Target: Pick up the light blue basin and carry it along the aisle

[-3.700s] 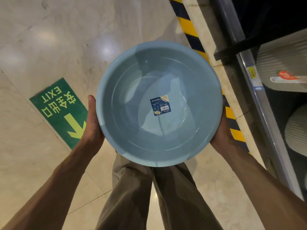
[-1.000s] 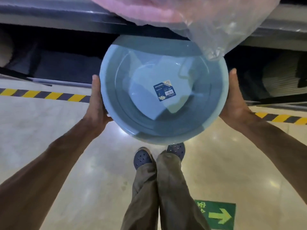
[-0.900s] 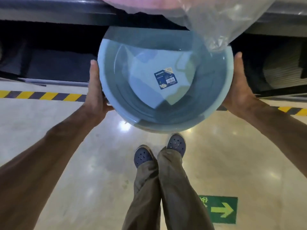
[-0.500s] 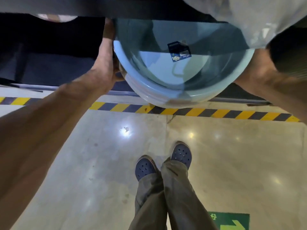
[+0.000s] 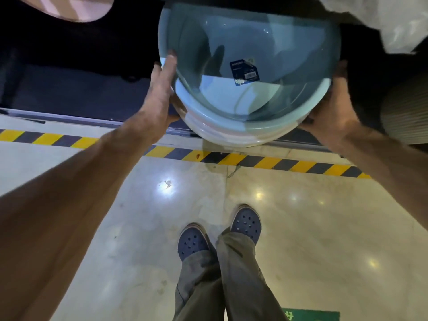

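Two hands, left hand [image 5: 159,89] and right hand [image 5: 333,112], still clasp the round pale-blue plastic basin [image 5: 245,72], which has risen from mid-frame to upper centre, now nested atop stacked basins [image 5: 231,135] on the dark shelf [image 5: 81,72].

1 blue basin [image 5: 243,100], 2 hands [image 5: 159,89], 2 clogs [image 5: 193,242], 1 sticker [image 5: 244,71]
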The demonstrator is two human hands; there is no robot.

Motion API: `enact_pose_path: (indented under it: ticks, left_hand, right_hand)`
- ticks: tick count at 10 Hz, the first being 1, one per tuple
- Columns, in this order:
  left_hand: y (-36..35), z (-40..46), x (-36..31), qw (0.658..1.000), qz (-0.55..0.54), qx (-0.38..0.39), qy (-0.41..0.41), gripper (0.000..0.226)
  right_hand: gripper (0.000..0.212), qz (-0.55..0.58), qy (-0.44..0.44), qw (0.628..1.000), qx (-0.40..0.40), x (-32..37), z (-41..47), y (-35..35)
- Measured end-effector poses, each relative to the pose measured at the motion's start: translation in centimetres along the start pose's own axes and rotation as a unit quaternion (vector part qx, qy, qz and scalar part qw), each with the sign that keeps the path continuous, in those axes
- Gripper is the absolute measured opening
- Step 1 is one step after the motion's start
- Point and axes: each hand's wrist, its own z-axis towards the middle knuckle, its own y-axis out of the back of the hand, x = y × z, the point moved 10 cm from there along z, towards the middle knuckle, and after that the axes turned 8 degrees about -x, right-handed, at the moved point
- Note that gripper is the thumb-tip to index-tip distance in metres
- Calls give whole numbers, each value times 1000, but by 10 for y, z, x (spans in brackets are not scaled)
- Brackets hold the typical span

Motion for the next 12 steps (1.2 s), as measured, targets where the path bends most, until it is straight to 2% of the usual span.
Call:
enact_pose_path:
  ticks: [1, 2, 3, 5, 7, 8, 9, 10, 11, 12]
  left_hand:
    - [-4, -34, 22, 1000, -7, -8, 15, 112]
    - [-25, -74, 48, 999, 16, 28, -11, 101]
    - [-43, -95, 65, 999, -6, 40, -13, 115]
    - [-56, -86, 66, 997, -56, 16, -42, 116]
    - [-61, -65, 49, 997, -30, 12, -75, 111]
    - [-61, -51, 35, 996, -7, 13, -87, 114]
    - [-59, -41, 25, 998, 8, 17, -65, 131]
    - [-56, -38, 24, 998, 29, 14, -55, 132]
    - [-56, -44, 28, 998, 39, 15, -57, 118]
    - [-42, -60, 32, 993, 82, 10, -82, 114]
  right_hand:
    - [59, -6, -22, 1000, 12, -25, -28, -7]
    - [77, -46, -48, 997, 41, -65, -49, -9]
    - [114, -22, -77, 996, 48, -98, -62, -25]
    - [95, 37, -85, 995, 25, -112, -55, -37]
    - [87, 3, -46, 998, 41, -97, -38, -46]
    - [88, -8, -41, 998, 44, -88, -27, -53]
    - [83, 2, -38, 998, 46, -81, -20, -60]
    - [91, -2, -51, 998, 32, -78, -22, -60]
    - [95, -16, -63, 997, 31, -81, -31, -57]
    - [92, -52, -46, 998, 12, -75, -41, -51]
